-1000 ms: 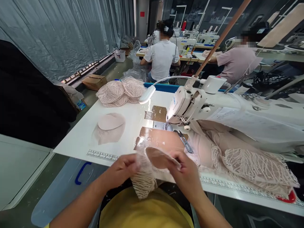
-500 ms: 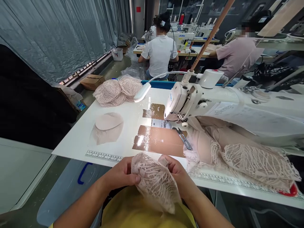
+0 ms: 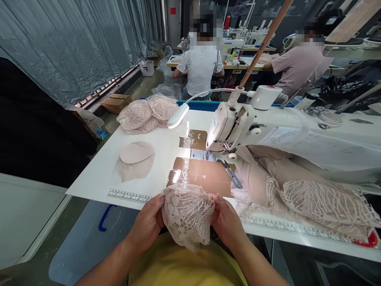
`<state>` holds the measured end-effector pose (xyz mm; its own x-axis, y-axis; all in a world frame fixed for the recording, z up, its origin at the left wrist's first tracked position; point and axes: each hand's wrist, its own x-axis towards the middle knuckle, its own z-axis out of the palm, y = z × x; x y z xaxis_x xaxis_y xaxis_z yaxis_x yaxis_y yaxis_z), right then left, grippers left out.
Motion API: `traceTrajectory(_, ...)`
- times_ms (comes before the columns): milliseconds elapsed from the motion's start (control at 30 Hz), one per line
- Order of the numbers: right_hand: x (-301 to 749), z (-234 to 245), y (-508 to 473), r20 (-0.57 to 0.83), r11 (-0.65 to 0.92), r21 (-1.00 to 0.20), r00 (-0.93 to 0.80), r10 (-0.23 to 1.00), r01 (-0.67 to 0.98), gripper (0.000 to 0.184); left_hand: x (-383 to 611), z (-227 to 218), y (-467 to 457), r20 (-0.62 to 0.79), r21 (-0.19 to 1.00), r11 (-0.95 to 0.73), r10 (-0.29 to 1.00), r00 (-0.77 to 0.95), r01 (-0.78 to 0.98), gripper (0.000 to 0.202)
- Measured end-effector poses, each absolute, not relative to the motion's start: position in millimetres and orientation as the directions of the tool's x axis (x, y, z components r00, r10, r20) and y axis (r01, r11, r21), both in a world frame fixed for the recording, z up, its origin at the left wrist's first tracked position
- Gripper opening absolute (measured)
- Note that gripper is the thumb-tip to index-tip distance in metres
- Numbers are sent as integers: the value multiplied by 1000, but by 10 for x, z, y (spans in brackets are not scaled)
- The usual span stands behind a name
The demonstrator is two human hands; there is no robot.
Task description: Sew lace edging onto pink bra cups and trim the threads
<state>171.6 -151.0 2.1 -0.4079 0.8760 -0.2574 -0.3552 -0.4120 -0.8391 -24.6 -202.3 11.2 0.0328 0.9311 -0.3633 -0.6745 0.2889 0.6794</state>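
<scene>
Hands at the near edge of a white sewing surface (image 3: 98, 174) hold a pale pink lace piece (image 3: 187, 212) between them. The left hand (image 3: 148, 224) grips its left side and the right hand (image 3: 226, 222) grips its right side, fingers of both closed on the fabric, so the lace is stretched into a rounded dome facing the wearer, likely to check its shape. Its lower part hangs over the wearer's yellow top (image 3: 166, 266), just off the surface's near edge.

A printed ruler strip (image 3: 127, 195) runs along that near edge. Further in, brown tape patches (image 3: 202, 174) lie in front of the white sewing machine (image 3: 235, 127), whose gooseneck lamp (image 3: 177, 115) lights them. Small snips (image 3: 232, 174) rest beside the tape, close to the right hand's reach. A loose heap of lace garments (image 3: 312, 198) spreads along the right side under the machine arm. Near the left edge sits a smooth oval foam pad (image 3: 137, 152) on a flat lace layer, and a bundle of lace pieces (image 3: 149, 113) is stacked at the far left corner. Two other people sit at machines beyond the far edge.
</scene>
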Motion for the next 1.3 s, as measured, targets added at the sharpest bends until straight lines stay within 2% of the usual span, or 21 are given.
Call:
traceTrajectory(100,1712,5,-1529,-223,-369,-884,-437,871,-285,26,-115,100,-2020,-467,575,277,884,-32,-770,26)
traceTrajectory(167,1707,-2,-1538,-248,-382,-884,-422,872,-270,21,-65,108,-2011,-525,499,335,851,29,-799,30)
traceTrajectory(233,1701,0,-1535,-288,-425,-842,-390,875,-331,23,-70,130,-1998,-527,469,372,846,84,-801,38)
traceTrajectory(300,1694,15,-1524,-317,-449,-796,-354,880,-405,23,-122,163,-1984,-464,520,374,878,114,-768,50)
traceTrajectory(367,1690,39,-1516,-329,-455,-784,-338,882,-422,24,-190,200,-1971,-363,651,352,923,132,-673,55)
traceTrajectory(467,1695,71,-1519,-327,-450,-833,-369,870,-321,30,-243,242,-1938,-294,808,329,944,149,-488,50)
traceTrajectory(533,1713,74,-1523,-298,-409,-884,-400,867,-227,34,-231,254,-1898,-333,805,352,934,127,-478,40)
traceTrajectory(600,1744,61,-1519,-255,-356,-918,-423,870,-177,33,-201,254,-1851,-396,733,378,913,98,-565,33)
traceTrajectory(700,1798,37,-1492,-204,-309,-918,-373,905,-248,28,-168,246,-1823,-457,571,423,876,157,-703,45)
traceTrajectory(767,1818,46,-1470,-180,-270,-921,-308,934,-280,26,-152,240,-1851,-427,508,459,869,250,-729,58)
traceTrajectory(833,1811,84,-1454,-128,-193,-961,-300,945,-197,25,-122,232,-1899,-363,546,460,883,297,-701,60)
traceTrajectory(900,1781,138,-1448,-54,-82,-994,-349,936,-68,26,-67,227,-1937,-322,635,423,905,277,-646,48)
traceTrajectory(967,1743,180,-1454,-19,-26,-1000,-401,916,-11,25,1,227,-1945,-330,696,404,914,234,-593,36)
traceTrajectory(1067,1710,181,-1464,-84,-131,-987,-386,919,-97,25,77,217,-1929,-385,713,433,899,208,-552,34)
traceTrajectory(1167,1734,145,-1438,-194,-282,-915,-300,934,-288,29,51,145,-1947,-409,713,453,889,208,-535,28)
traceTrajectory(1267,1815,157,-1363,-247,-304,-849,-184,952,-433,30,-124,40,-2010,-388,715,462,887,251,-525,5)
traceTrajectory(1300,1847,177,-1336,-250,-293,-846,-154,956,-445,30,-210,26,-2027,-361,735,452,892,273,-506,9)
